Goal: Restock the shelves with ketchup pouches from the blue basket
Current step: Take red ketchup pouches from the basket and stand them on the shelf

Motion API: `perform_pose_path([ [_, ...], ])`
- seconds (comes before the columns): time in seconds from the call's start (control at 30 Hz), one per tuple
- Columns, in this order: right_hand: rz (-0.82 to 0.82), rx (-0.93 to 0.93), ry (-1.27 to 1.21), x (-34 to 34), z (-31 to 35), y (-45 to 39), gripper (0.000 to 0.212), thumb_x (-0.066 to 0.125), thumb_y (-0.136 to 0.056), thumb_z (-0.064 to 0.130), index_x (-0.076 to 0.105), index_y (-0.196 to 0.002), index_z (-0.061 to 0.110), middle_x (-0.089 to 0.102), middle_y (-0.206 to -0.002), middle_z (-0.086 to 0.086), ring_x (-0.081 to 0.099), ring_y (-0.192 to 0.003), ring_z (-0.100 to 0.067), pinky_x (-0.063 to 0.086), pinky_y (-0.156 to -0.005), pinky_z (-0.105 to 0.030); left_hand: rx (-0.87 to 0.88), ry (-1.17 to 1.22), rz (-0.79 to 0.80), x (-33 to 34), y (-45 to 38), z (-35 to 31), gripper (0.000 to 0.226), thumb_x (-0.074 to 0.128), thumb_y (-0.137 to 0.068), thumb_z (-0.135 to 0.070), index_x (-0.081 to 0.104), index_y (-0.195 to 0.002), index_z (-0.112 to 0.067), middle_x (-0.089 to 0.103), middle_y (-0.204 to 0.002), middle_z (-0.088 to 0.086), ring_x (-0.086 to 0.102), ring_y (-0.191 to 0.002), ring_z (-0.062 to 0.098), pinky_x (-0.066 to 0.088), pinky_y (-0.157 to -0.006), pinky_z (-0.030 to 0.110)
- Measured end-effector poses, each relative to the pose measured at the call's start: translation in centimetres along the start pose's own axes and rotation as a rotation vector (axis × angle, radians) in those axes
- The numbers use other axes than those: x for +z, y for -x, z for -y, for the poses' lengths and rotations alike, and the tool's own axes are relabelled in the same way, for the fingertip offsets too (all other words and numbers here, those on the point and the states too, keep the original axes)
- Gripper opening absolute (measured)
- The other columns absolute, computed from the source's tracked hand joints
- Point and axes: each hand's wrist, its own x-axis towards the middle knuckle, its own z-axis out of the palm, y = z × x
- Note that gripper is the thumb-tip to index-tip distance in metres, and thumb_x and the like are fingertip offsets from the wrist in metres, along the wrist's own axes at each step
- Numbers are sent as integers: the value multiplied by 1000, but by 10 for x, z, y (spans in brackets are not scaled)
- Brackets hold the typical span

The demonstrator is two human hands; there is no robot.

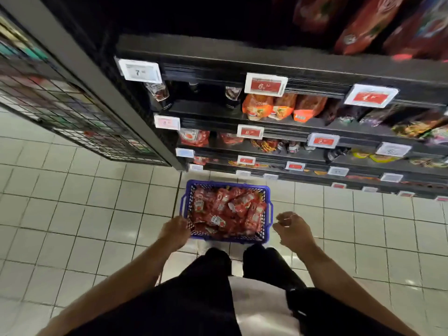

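The blue basket (265, 190) sits on the floor by the shelves (266, 122), full of ketchup pouches (228, 212). The left hand (175, 231) touches its near corner, fingers hidden. The right hand (291, 230) hangs beside it, loosely curled, holding nothing.

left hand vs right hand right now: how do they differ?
1. The left hand overlaps the near left corner of the blue basket; the right hand hangs beside the basket's right side, clear of it.
2. The left hand shows its back, fingers hidden, so any grip is unclear; the right hand's fingers are loosely curled and hold nothing.

Shared: both reach down toward the basket of ketchup pouches, and neither holds a pouch.
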Motion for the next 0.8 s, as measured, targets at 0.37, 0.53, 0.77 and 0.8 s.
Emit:
perform_pose_path([
  [0.37,268,375,-373,52,-42,-66,9,62,-93,18,63,-98,11,63,-91,-10,62,-78,-23,58,-68,-37,-168,-52,44,48,-45,63,27,63,-90,-29,60,-117,-22,63,-130,1,61,-113,27,40,-85,29],
  [0.53,235,471,-441,70,-55,-109,5,60,-94,16,60,-92,11,64,-91,-12,63,-82,-25,61,-72,-42,-258,109,109,83,-95,61,63,66,-89,-40,40,-144,-24,62,-131,14,60,-100,29,42,-80,33],
  [0.77,228,519,-439,162,-86,-213,18,68,-89,31,67,-98,15,70,-89,-5,68,-78,-22,60,-65,-37,-192,201,180,148,-234,72,71,65,-82,-45,45,-144,-17,60,-132,21,59,-116,39,48,-97,41],
  [0.8,227,525,-430,181,-91,-233,21,69,-87,33,67,-100,16,70,-91,-5,69,-82,-23,59,-67,-37,-178,193,197,158,-258,75,72,61,-80,-50,48,-143,-17,60,-131,23,60,-117,42,50,-100,48],
])
